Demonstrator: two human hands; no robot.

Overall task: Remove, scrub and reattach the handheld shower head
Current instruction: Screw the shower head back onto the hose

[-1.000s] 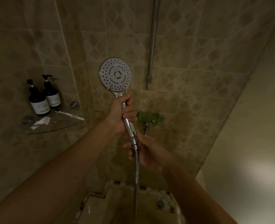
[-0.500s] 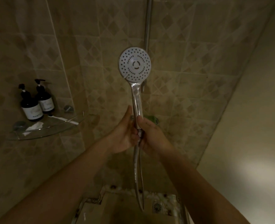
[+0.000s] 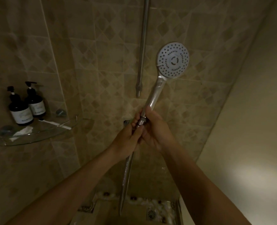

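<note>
The handheld shower head (image 3: pixel 173 60) has a round white face with many holes and a chrome handle that slants down to the left. My right hand (image 3: pixel 154 129) grips the lower end of the handle. My left hand (image 3: pixel 128 138) closes around the metal hose (image 3: pixel 126 172) just below the coupling nut (image 3: pixel 141 121), which shows between the two hands. The hose hangs straight down toward the floor. Both hands touch each other at the joint.
A chrome riser rail (image 3: pixel 142 46) runs down the tiled wall behind. A glass corner shelf (image 3: pixel 37 135) at the left holds two dark pump bottles (image 3: pixel 27 106). A floor drain (image 3: pixel 151 213) lies below. A plain wall closes in the right side.
The shower head has swung to the right and now tilts. Both hands have shifted right with it and stay clasped at the handle-hose joint.
</note>
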